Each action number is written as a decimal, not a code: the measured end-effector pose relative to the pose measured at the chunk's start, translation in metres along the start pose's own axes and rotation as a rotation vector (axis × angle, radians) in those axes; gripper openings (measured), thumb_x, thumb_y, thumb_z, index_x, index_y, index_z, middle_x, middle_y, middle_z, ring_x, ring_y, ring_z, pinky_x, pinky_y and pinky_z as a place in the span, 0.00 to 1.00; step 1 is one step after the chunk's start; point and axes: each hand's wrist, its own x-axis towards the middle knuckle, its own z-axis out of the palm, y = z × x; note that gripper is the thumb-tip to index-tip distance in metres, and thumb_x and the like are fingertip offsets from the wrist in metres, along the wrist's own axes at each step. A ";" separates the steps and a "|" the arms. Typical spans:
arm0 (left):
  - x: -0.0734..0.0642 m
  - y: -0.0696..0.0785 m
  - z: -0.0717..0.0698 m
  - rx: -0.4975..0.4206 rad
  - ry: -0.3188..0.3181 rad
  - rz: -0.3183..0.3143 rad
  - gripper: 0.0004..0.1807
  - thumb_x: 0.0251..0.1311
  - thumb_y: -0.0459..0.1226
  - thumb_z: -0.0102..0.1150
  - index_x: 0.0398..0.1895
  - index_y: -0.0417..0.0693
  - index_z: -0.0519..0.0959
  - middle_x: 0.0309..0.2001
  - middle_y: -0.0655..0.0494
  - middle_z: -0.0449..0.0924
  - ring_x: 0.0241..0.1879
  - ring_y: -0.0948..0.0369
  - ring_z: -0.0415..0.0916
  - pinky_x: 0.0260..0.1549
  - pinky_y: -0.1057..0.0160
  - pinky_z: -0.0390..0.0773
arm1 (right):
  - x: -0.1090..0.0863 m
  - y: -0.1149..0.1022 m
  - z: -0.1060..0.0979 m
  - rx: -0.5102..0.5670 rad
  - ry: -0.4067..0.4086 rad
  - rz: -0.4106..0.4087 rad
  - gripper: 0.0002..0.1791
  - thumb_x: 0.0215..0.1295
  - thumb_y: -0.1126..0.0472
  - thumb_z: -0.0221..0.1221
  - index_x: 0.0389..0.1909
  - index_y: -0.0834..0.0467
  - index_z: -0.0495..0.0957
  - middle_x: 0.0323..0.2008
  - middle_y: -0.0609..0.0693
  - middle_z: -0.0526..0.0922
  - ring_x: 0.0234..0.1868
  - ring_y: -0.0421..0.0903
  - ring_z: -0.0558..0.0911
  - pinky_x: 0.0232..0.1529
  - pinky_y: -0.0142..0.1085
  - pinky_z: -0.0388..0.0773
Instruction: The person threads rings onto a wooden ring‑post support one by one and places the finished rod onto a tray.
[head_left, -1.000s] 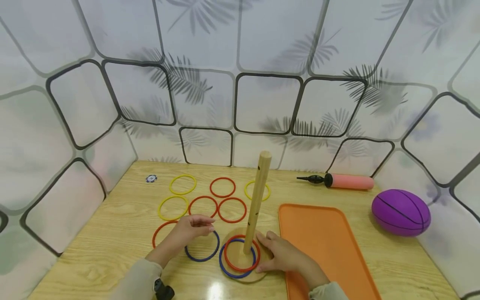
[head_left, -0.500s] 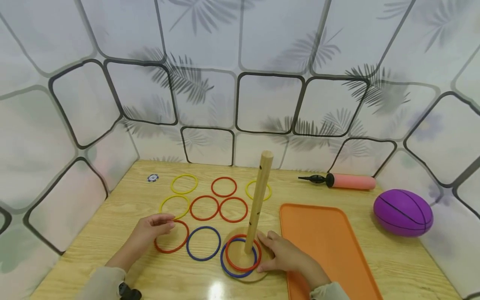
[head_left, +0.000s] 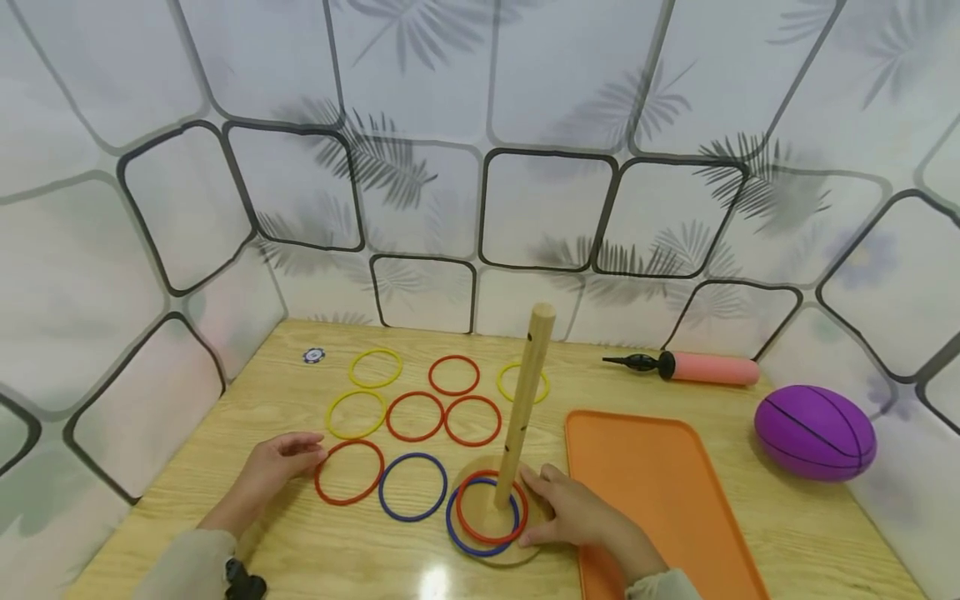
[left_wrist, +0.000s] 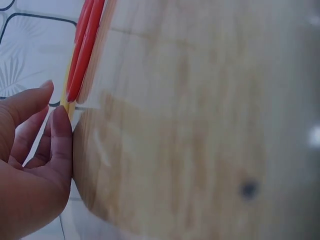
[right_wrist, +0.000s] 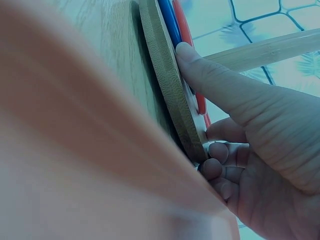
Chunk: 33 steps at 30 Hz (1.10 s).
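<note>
A wooden post stand (head_left: pixel 528 400) rises upright from a round base (right_wrist: pixel 167 80). A red ring (head_left: pixel 491 543) and a blue ring (head_left: pixel 468 550) lie around the post, red over blue. My right hand (head_left: pixel 577 512) grips the base's right edge, thumb on top and fingers curled at the side. At the left, my left hand (head_left: pixel 266 471) holds nothing. Its fingertips are right at the left rim of a loose red ring (head_left: pixel 347 503), thumb and fingers apart in the left wrist view. Between that ring and the stand lies a loose blue ring (head_left: pixel 411 521).
Behind lie more red rings (head_left: pixel 415 440) and yellow rings (head_left: pixel 356 438), flat on the wooden table (head_left: pixel 180 525). An orange tray (head_left: pixel 645 500) sits close by the right hand. Farther right are a purple ball (head_left: pixel 815 433) and a pink pump (head_left: pixel 712 368). A poker chip (head_left: pixel 313 356) lies back left.
My left hand has moved left, from over the loose blue ring to the left rim of the loose red ring. The right hand has stayed on the base.
</note>
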 end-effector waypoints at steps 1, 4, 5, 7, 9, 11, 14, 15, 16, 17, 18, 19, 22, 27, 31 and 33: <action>0.001 0.000 0.001 0.014 0.003 -0.005 0.26 0.58 0.35 0.64 0.57 0.27 0.71 0.39 0.54 0.81 0.33 0.69 0.78 0.35 0.67 0.80 | 0.000 0.000 0.000 -0.002 0.001 -0.003 0.53 0.49 0.38 0.67 0.68 0.67 0.59 0.30 0.44 0.59 0.25 0.36 0.58 0.25 0.29 0.58; 0.002 0.000 0.003 0.042 0.018 -0.017 0.27 0.56 0.35 0.66 0.56 0.27 0.72 0.38 0.54 0.81 0.32 0.68 0.77 0.33 0.67 0.80 | -0.001 0.001 0.000 -0.015 0.011 -0.014 0.53 0.48 0.38 0.67 0.68 0.67 0.60 0.30 0.44 0.59 0.25 0.36 0.57 0.25 0.28 0.57; 0.003 0.000 0.003 0.053 0.021 -0.016 0.28 0.55 0.35 0.66 0.55 0.27 0.72 0.37 0.54 0.81 0.31 0.68 0.77 0.32 0.67 0.80 | -0.001 0.001 0.001 -0.017 0.013 -0.014 0.53 0.48 0.38 0.67 0.67 0.67 0.60 0.30 0.44 0.59 0.25 0.36 0.57 0.25 0.28 0.57; 0.005 0.000 0.005 0.090 0.033 -0.013 0.28 0.54 0.35 0.68 0.54 0.27 0.73 0.36 0.54 0.80 0.31 0.67 0.76 0.30 0.67 0.79 | -0.001 0.001 0.001 -0.024 0.018 -0.017 0.53 0.48 0.38 0.67 0.67 0.67 0.60 0.30 0.44 0.59 0.25 0.36 0.57 0.25 0.28 0.58; 0.005 0.000 0.006 0.147 0.051 0.001 0.27 0.51 0.35 0.70 0.52 0.27 0.74 0.34 0.54 0.80 0.30 0.67 0.75 0.29 0.68 0.78 | -0.001 0.002 0.001 -0.022 0.016 -0.015 0.53 0.48 0.38 0.67 0.67 0.67 0.60 0.30 0.44 0.59 0.25 0.36 0.57 0.25 0.28 0.58; 0.006 0.001 0.007 0.213 0.070 0.022 0.26 0.49 0.35 0.71 0.49 0.27 0.76 0.32 0.54 0.80 0.30 0.66 0.74 0.27 0.70 0.76 | -0.001 0.002 0.001 -0.018 0.013 -0.015 0.53 0.48 0.38 0.67 0.67 0.67 0.60 0.30 0.44 0.59 0.25 0.36 0.58 0.25 0.28 0.58; 0.006 0.004 0.009 0.298 0.102 0.050 0.23 0.46 0.34 0.73 0.44 0.28 0.78 0.30 0.54 0.80 0.30 0.65 0.73 0.26 0.71 0.74 | -0.001 0.002 0.002 -0.005 0.009 -0.012 0.53 0.48 0.38 0.67 0.68 0.67 0.60 0.30 0.44 0.59 0.25 0.36 0.57 0.25 0.28 0.58; 0.006 0.005 0.009 0.312 0.107 0.055 0.22 0.46 0.34 0.73 0.43 0.28 0.78 0.29 0.54 0.80 0.29 0.65 0.72 0.25 0.71 0.73 | -0.001 0.002 0.002 -0.004 0.009 -0.012 0.53 0.48 0.38 0.67 0.68 0.67 0.60 0.31 0.44 0.59 0.25 0.36 0.58 0.25 0.28 0.58; 0.006 0.005 0.010 0.327 0.114 0.059 0.21 0.46 0.34 0.73 0.41 0.29 0.79 0.28 0.55 0.79 0.29 0.65 0.72 0.25 0.71 0.73 | -0.001 0.002 0.002 -0.002 0.009 -0.012 0.53 0.48 0.38 0.67 0.68 0.67 0.60 0.31 0.44 0.59 0.25 0.36 0.58 0.25 0.28 0.58; 0.006 0.006 0.010 0.340 0.120 0.063 0.20 0.46 0.33 0.73 0.40 0.29 0.79 0.28 0.55 0.79 0.28 0.65 0.72 0.25 0.71 0.72 | -0.001 0.002 0.002 0.000 0.010 -0.012 0.53 0.48 0.38 0.67 0.68 0.67 0.60 0.31 0.44 0.59 0.25 0.36 0.58 0.25 0.28 0.58; 0.006 0.007 0.010 0.350 0.126 0.066 0.19 0.45 0.33 0.72 0.39 0.29 0.79 0.27 0.55 0.79 0.28 0.65 0.72 0.24 0.71 0.72 | -0.001 0.001 0.002 0.005 0.009 -0.012 0.53 0.48 0.38 0.67 0.68 0.67 0.60 0.31 0.44 0.59 0.25 0.36 0.58 0.25 0.28 0.58; 0.006 0.007 0.011 0.354 0.129 0.069 0.18 0.46 0.32 0.72 0.39 0.29 0.79 0.27 0.55 0.78 0.27 0.64 0.71 0.24 0.71 0.71 | -0.001 0.001 0.002 0.005 0.010 -0.012 0.54 0.48 0.38 0.67 0.68 0.67 0.59 0.31 0.44 0.59 0.25 0.36 0.58 0.26 0.28 0.58; 0.005 0.008 0.012 0.376 0.141 0.075 0.16 0.46 0.32 0.71 0.37 0.30 0.80 0.25 0.55 0.78 0.26 0.64 0.71 0.22 0.70 0.71 | -0.001 0.001 0.002 0.013 0.004 -0.006 0.54 0.48 0.38 0.67 0.68 0.67 0.59 0.31 0.44 0.59 0.25 0.36 0.58 0.26 0.28 0.58; 0.003 0.008 0.013 0.404 0.152 0.097 0.16 0.46 0.33 0.71 0.37 0.31 0.80 0.26 0.54 0.79 0.26 0.64 0.73 0.23 0.69 0.72 | -0.001 0.000 0.001 0.026 -0.006 0.004 0.54 0.48 0.38 0.67 0.68 0.67 0.58 0.31 0.45 0.59 0.25 0.36 0.57 0.26 0.29 0.57; 0.002 0.009 0.013 0.388 0.140 0.096 0.18 0.48 0.34 0.71 0.39 0.30 0.80 0.30 0.52 0.81 0.28 0.65 0.74 0.25 0.69 0.74 | -0.001 0.001 0.001 0.017 -0.003 0.001 0.54 0.49 0.38 0.67 0.68 0.67 0.58 0.31 0.44 0.59 0.25 0.36 0.58 0.26 0.29 0.58; 0.002 0.010 0.013 0.348 0.125 0.078 0.18 0.49 0.35 0.70 0.40 0.30 0.80 0.31 0.51 0.81 0.29 0.65 0.74 0.24 0.69 0.75 | -0.001 0.001 0.001 0.015 -0.001 -0.002 0.54 0.49 0.38 0.67 0.68 0.67 0.59 0.31 0.44 0.60 0.25 0.36 0.58 0.25 0.28 0.57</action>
